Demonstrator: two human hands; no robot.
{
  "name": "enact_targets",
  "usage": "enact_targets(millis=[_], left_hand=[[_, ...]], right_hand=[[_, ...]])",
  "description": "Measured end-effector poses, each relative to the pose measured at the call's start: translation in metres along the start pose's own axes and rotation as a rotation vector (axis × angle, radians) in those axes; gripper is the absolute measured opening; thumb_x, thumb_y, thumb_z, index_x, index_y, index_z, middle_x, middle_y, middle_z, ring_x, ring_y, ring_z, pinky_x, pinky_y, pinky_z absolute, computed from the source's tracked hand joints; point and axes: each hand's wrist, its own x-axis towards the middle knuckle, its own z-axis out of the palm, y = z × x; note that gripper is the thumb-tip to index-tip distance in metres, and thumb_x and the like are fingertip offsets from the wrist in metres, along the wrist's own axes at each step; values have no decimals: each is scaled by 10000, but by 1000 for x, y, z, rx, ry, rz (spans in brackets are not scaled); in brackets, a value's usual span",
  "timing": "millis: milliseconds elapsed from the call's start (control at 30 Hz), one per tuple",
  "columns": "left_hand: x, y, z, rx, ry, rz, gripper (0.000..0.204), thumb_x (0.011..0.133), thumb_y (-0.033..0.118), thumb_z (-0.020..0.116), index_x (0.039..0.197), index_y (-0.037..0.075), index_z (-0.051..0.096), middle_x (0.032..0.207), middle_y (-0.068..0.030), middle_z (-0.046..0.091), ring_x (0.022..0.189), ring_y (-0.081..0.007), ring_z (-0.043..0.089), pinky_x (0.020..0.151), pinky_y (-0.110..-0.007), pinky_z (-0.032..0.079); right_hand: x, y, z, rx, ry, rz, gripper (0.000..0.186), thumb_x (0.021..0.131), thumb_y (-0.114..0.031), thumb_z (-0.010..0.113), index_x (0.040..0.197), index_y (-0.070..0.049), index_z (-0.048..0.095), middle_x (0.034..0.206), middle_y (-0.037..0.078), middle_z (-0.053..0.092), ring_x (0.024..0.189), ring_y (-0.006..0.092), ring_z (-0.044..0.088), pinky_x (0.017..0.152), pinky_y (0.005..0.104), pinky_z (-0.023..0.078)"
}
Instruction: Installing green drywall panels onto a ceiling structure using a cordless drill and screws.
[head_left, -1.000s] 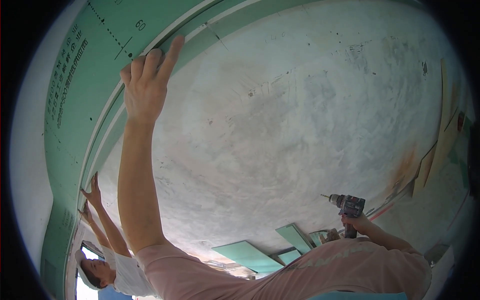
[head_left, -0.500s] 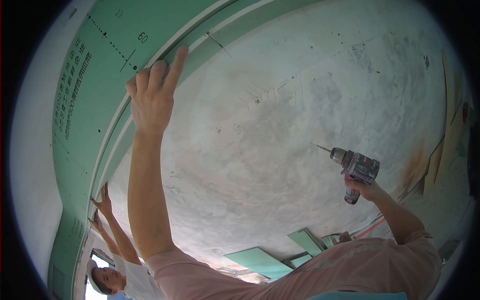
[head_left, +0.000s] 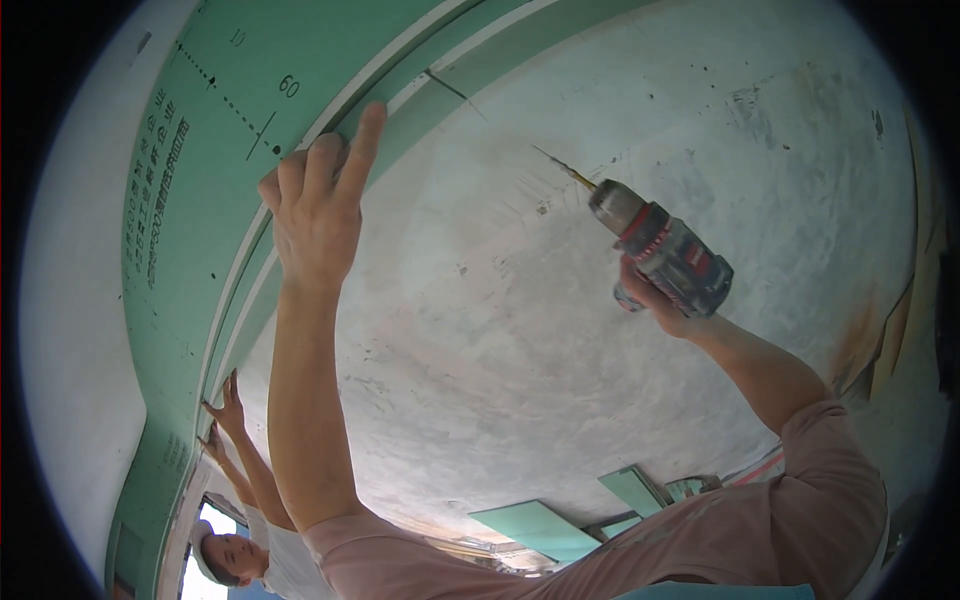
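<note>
My left hand (head_left: 318,210) is raised to the green plasterboard (head_left: 240,60) overhead. Its fingers curl over the board's pale edge, and the index finger stretches up along a narrower green strip (head_left: 400,75). My right hand (head_left: 655,300) is wrapped round the handle of a cordless drill (head_left: 680,255), dark grey with red parts. A long thin bit (head_left: 566,166) sticks out of its chuck, tilted up and left toward the strip, touching nothing. Most of the drill's handle is hidden behind its body and my hand.
At the lower left a co-worker (head_left: 235,555) in a white cap holds both hands up against the same board edge. A grey, patchy plastered wall (head_left: 520,350) fills the middle. Green board pieces (head_left: 540,528) lie below, and boards lean at the far right.
My right hand has brought the drill up and to the left, its bit now nearer the green strip. The left hand keeps its grip; the whole view has shifted slightly.
</note>
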Motion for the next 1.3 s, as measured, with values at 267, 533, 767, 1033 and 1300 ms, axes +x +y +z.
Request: enact_targets(millis=[267,533,767,1033,1300], left_hand=[[1,0,0,-28,60,14,653,777,5,597,1355,308,582,912,62,479,846,-155,437,841,-342,330],[1,-2,0,-14,63,43,597,838,68,632,1378,314,561,921,68,499,853,-167,461,862,-355,336],[3,1,3,-30,24,40,729,783,168,765,1441,316,488,981,71,543,868,-168,461,818,-363,339],[-1,-3,1,-16,-3,39,747,794,145,754,1459,315,460,1014,60,528,889,-174,457,822,-367,341],[-1,-5,-3,5,-10,33,761,794,121,751,1465,314,450,1012,53,523,878,-181,453,815,-374,339]], right_hand=[[61,9,62,0,131,-411,95,937,-144,621,983,-64,599,786,15,588,718,112,549,632,311,438],[76,25,75,-5,188,-476,64,942,-132,612,932,-75,583,724,2,559,683,96,534,616,303,433],[70,38,85,93,225,-418,179,885,-186,713,1022,-107,629,923,50,656,824,190,633,691,341,523],[44,41,92,211,248,-288,176,910,-217,679,1018,-94,613,911,50,637,835,182,614,716,349,516],[38,23,82,94,358,-385,166,909,-219,667,1018,-105,618,875,48,632,788,189,613,681,360,507]])
